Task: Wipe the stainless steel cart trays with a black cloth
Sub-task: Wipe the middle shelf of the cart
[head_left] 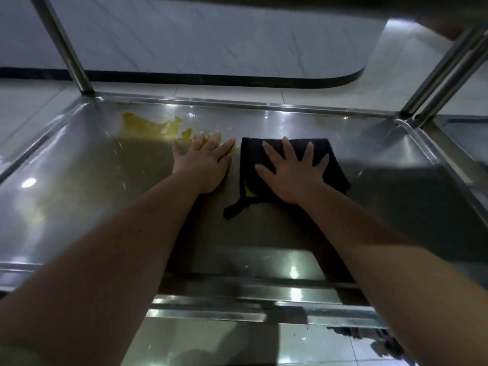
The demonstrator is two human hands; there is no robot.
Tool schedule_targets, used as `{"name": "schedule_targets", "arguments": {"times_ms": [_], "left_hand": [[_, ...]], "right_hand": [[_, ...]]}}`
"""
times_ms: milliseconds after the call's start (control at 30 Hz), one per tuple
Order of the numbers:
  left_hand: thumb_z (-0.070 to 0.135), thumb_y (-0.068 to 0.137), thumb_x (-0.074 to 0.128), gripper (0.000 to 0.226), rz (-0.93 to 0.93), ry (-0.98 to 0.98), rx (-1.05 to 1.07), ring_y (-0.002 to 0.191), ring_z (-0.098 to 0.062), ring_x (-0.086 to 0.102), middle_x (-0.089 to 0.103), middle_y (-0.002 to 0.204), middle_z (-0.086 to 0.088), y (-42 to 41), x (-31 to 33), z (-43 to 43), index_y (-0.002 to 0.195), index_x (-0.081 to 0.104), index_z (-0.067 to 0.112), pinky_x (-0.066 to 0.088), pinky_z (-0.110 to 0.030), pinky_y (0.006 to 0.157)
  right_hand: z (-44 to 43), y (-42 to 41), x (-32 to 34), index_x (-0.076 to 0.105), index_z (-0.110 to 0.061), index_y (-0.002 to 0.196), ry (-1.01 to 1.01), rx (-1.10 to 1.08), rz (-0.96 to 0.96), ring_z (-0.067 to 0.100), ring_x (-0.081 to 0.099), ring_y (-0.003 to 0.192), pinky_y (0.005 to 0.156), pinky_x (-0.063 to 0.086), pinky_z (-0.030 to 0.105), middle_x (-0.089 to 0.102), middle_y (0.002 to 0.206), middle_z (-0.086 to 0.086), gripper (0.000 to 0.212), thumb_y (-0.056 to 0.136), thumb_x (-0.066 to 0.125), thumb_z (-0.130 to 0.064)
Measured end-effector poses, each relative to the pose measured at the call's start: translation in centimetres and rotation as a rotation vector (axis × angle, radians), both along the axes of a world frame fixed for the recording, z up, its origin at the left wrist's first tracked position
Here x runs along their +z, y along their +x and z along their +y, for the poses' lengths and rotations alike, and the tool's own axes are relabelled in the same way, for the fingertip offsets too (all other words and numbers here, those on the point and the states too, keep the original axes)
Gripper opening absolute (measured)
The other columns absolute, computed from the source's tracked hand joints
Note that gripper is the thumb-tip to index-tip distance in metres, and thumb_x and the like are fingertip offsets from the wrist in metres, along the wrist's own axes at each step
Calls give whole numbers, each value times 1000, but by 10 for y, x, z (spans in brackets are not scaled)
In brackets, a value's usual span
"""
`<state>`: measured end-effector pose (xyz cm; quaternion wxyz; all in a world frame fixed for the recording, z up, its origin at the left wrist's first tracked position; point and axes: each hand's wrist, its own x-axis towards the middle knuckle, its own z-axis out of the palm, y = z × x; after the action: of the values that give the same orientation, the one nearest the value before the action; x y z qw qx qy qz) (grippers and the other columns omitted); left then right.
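Observation:
A stainless steel cart tray point(79, 159) fills the view, its raised rim running along the far side. A folded black cloth point(335, 167) lies flat near the tray's middle, with a yellow patch and a black loop at its near edge. My right hand point(290, 170) presses flat on the cloth, fingers spread. My left hand point(203, 162) rests flat on the bare steel just left of the cloth, fingertips at the edge of a yellow spill point(153, 126) that spreads toward the far left of the tray.
Upright steel posts rise at the far left corner point(66, 48) and the far right corner point(443, 72). An upper shelf edge point(264, 6) hangs overhead. A lower tray point(211, 334) shows below the near rim. Pale floor tiles and a marble wall lie behind.

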<state>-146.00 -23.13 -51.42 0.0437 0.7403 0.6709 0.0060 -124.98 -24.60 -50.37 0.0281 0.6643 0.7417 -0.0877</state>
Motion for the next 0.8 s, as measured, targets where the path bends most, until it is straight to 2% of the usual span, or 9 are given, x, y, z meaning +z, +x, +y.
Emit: {"name": "schedule_targets", "arguments": {"times_ms": [100, 200, 300, 433, 533, 667, 800], "left_hand": [[52, 102, 10, 50, -18, -9, 10, 151, -17, -6, -4, 164, 14, 3, 3, -2, 151, -1, 52, -2, -69, 112], [51, 102, 11, 50, -26, -7, 11, 151, -17, -6, -4, 164, 14, 5, 3, -4, 151, 0, 51, -3, -68, 112], [48, 103, 11, 50, -30, 13, 13, 151, -18, -6, -3, 164, 13, 3, 2, -4, 151, -3, 50, -4, -67, 113], [43, 103, 11, 57, -94, 45, 26, 151, -16, -3, 5, 164, 12, 1, -4, -3, 146, -26, 47, -6, -64, 112], [44, 104, 13, 55, -65, 47, 27, 151, -16, -6, -1, 164, 12, 0, -5, -1, 150, -16, 45, -5, -65, 114], [45, 104, 12, 53, -45, 35, 38, 151, -19, -9, -7, 165, 9, 2, -4, 0, 154, -2, 42, -3, -66, 113], [46, 103, 10, 52, -18, 19, 33, 151, -23, -7, -6, 165, 7, 2, -2, -1, 154, -1, 41, -2, -67, 111]], "right_hand": [[-93, 5, -3, -22, -54, 143, -9, 94, -10, 45, -22, 143, 105, -16, 69, -22, 161, -6, 75, 74, -9, -82], [-130, 10, -4, -31, -60, 134, -64, 152, -31, 41, -29, 141, 102, -23, 67, -30, 158, -9, 76, 65, -13, -85], [-80, 2, 0, -19, -58, 142, -12, 84, -23, 46, -22, 143, 104, -15, 72, -22, 161, -7, 73, 75, -3, -84], [30, -16, 0, -3, -50, 151, 37, -73, 14, 50, -15, 143, 104, -10, 77, -11, 164, 0, 67, 91, 14, -76], [77, -31, 1, 0, -50, 151, 14, -172, 25, 50, -13, 144, 101, -13, 78, -7, 165, 1, 68, 90, 17, -76], [70, -34, 1, 0, -50, 151, 24, -161, 4, 49, -13, 144, 104, -12, 76, -6, 165, 1, 69, 89, 15, -77], [-15, -20, -2, -3, -51, 150, 41, -133, 20, 48, -14, 145, 107, -10, 73, -10, 164, -3, 70, 88, 12, -78]]}}
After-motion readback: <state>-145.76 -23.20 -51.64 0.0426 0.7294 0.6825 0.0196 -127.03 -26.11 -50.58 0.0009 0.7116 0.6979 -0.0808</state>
